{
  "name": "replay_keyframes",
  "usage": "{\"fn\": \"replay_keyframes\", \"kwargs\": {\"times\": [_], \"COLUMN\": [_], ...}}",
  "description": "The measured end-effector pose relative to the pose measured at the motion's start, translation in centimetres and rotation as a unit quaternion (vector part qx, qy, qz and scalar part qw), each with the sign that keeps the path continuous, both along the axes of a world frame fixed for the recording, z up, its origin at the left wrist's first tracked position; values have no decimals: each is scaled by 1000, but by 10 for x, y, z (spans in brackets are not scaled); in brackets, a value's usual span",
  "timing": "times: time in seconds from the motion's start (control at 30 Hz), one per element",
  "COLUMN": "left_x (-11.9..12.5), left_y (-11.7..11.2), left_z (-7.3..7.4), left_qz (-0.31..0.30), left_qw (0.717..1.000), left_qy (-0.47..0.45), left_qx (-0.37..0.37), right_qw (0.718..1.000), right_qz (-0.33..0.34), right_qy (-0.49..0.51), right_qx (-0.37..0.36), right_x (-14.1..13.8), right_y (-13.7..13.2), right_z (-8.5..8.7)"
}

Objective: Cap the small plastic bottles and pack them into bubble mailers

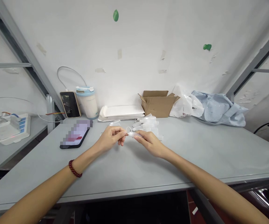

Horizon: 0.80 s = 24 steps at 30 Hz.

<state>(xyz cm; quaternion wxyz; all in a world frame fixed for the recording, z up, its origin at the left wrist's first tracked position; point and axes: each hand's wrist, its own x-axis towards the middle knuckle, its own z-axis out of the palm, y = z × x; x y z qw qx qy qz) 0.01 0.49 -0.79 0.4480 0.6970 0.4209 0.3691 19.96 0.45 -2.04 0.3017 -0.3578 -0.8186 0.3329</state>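
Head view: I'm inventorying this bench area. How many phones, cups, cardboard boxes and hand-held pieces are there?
Phones: 2
Cup: 1
Cardboard box: 1
Clear piece pinched by left hand and right hand: 1
Total: 5

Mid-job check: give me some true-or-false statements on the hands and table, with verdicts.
1. The left hand and the right hand both pinch one clear plastic piece. True.
2. The pile of clear pieces lies inside the cardboard box. False: it lies on the table, in front of the box.
3. The red bead bracelet is on the right wrist. False: on the left wrist.
4. A phone lies flat on the table, left of the hands. True.
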Motion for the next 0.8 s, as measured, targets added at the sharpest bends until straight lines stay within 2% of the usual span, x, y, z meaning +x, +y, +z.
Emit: {"fn": "replay_keyframes", "kwargs": {"times": [0.13,0.37,0.63,0.8], "left_x": [1,-5,-7,0], "left_y": [2,11,7,2], "left_z": [1,6,7,3], "left_qz": [3,28,6,20], "left_qw": [1000,997,1000,1000], "left_qy": [-2,-58,-23,-2], "left_qx": [13,-52,-4,15], "right_qw": [1000,998,998,998], "right_qz": [-8,-4,9,19], "right_qy": [12,54,55,36], "right_qx": [13,-23,-42,-43], "right_x": [-3,-3,-1,1], "right_y": [2,3,3,4], "right_z": [-5,2,5,0]}}
